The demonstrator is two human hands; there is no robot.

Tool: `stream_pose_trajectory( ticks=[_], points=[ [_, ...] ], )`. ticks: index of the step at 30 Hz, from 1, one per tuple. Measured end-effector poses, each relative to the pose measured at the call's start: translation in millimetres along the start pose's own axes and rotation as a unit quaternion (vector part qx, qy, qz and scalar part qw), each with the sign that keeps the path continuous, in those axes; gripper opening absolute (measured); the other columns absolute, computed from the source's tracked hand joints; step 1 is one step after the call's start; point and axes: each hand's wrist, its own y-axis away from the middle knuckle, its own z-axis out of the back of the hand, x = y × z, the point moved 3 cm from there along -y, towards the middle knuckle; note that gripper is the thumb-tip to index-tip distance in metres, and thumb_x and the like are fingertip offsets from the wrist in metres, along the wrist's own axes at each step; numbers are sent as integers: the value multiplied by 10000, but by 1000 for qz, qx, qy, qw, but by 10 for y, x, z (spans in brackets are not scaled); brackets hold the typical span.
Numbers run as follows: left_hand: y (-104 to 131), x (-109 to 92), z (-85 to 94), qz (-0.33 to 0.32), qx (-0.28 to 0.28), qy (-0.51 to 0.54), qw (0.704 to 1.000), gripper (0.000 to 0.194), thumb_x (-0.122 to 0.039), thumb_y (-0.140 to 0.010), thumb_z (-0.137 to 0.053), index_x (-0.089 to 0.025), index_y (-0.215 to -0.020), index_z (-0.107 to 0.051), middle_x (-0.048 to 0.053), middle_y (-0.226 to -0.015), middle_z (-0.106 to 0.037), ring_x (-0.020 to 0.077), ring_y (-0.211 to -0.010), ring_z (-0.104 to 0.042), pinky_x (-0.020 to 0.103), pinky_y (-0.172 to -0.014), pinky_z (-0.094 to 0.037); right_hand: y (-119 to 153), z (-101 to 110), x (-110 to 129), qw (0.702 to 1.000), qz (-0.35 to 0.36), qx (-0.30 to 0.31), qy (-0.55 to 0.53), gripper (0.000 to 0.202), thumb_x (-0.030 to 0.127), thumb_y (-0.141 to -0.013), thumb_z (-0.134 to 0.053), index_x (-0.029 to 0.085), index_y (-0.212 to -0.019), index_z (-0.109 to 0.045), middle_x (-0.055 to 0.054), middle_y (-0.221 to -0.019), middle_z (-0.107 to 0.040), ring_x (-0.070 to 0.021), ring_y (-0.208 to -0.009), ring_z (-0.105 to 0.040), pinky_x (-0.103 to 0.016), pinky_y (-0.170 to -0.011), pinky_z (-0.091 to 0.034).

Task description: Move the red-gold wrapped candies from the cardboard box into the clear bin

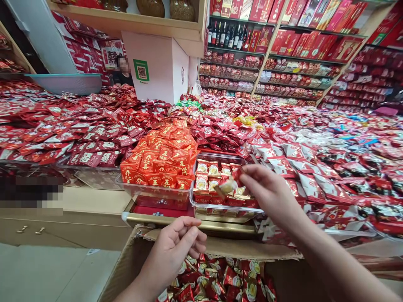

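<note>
So the candy (pixel 227 186) in play here is a small wrapped piece, red and pale, and its long axis runs roughly left to right with the left end dipping a bit lower; that free end points left, toward the orange stack. It sticks out past the fingertips of the right hand (pixel 270 193), which pinches it at its right end between thumb and fingers, so most of the wrapper hangs clear of the grip on the left side. It sits in the air right above the clear tray (pixel 220 208), which is already lined with rows of the same kind of sweets. The left hand (pixel 176 247) is nearer and lower, fingers loosely curled with nothing in it, hovering over the cardboard box (pixel 132 260) full of more of those candies. Just left of the tray there's another clear bin piled with orange packets (pixel 160 161). Everything rests on a long shop counter with a gold edge (pixel 176 220), and beyond it the whole surface is buried in red wrapped sweets, left, right and far. At the back there's a pink box with a green QR sticker (pixel 141 70), a teal basket (pixel 64 83) far left, and shelves of red gift boxes and bottles (pixel 226 35).
</note>
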Motion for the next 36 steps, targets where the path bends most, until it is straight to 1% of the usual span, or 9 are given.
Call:
stream_pose_trajectory(
  ticks=[1, 3, 6, 10, 15, 20, 27, 31, 36],
  points=[
    [-2, 8, -3, 6, 3, -10, 1000, 210, -319, -785, -524, -151, -907, -553, 44, -744, -654, 143, -616, -614, 238, -544, -479, -197, -17, -6, 999, -4, 1, 33, 119, 259, -778, -491, 164, -825, -545, -3, -685, -566, -101, -589, -487, -215, -533, -398],
    [8, 32, -14, 15, 10, -40, 999, 218, -310, -781, -524, -152, -927, -554, 43, -750, -649, 144, -624, -613, 244, -561, -481, -532, -160, -90, 994, -42, 53, 88, 130, 204, -786, -453, 154, -848, -556, 2, -671, -556, -84, -552, -464, -201, -503, -375],
    [29, 74, -24, 16, 25, -84, 996, 217, -304, -779, -513, -156, -931, -560, 45, -760, -644, 152, -642, -617, 247, -571, -485, -805, -475, -283, 974, -103, 142, 141, 137, 118, -762, -450, 136, -817, -574, 18, -585, -521, -63, -476, -423, -182, -437, -320],
    [24, 105, -13, -12, 52, -124, 991, 202, -304, -788, -478, -155, -893, -563, 52, -734, -639, 163, -635, -625, 235, -545, -486, -844, -755, -423, 958, -133, 204, 154, 107, 76, -733, -483, 138, -759, -566, 35, -504, -501, -58, -422, -428, -170, -386, -281],
    [4, 115, 7, -37, 83, -181, 979, 189, -290, -806, -448, -161, -876, -567, 48, -692, -637, 164, -631, -628, 229, -564, -482, -770, -833, -412, 940, -160, 256, 157, 106, 111, -751, -506, 153, -848, -517, 37, -524, -536, -69, -424, -483, -164, -381, -330],
    [11, 82, 18, -39, 106, -212, 971, 202, -303, -819, -442, -171, -900, -572, 46, -710, -644, 165, -659, -631, 221, -594, -482, -746, -826, -377, 932, -165, 263, 189, 154, 130, -752, -514, 137, -901, -478, 11, -567, -567, -92, -458, -526, -184, -403, -371],
    [27, 58, 1, -26, 97, -211, 972, 195, -301, -820, -442, -174, -888, -573, 44, -727, -648, 167, -675, -634, 223, -607, -482, -699, -718, -228, 927, -104, 229, 277, 310, 318, -620, -668, 153, -856, -554, -68, -866, -622, -179, -749, -564, -253, -584, -388],
    [34, 100, -3, -30, 82, -194, 977, 177, -301, -818, -452, -189, -876, -577, 20, -696, -638, 153, -651, -626, 210, -580, -473, -669, -701, -219, 923, -92, 230, 296, 399, 358, -591, -685, 151, -906, -558, -65, -895, -623, -177, -753, -561, -249, -594, -391],
    [51, 126, -1, -31, 75, -181, 980, 171, -302, -820, -456, -194, -879, -575, 9, -699, -630, 149, -663, -631, 202, -579, -465, -640, -622, -78, 928, -37, 191, 318, 258, 292, -654, -632, 152, -865, -576, -67, -897, -610, -175, -775, -542, -264, -653, -384]
  ],
)
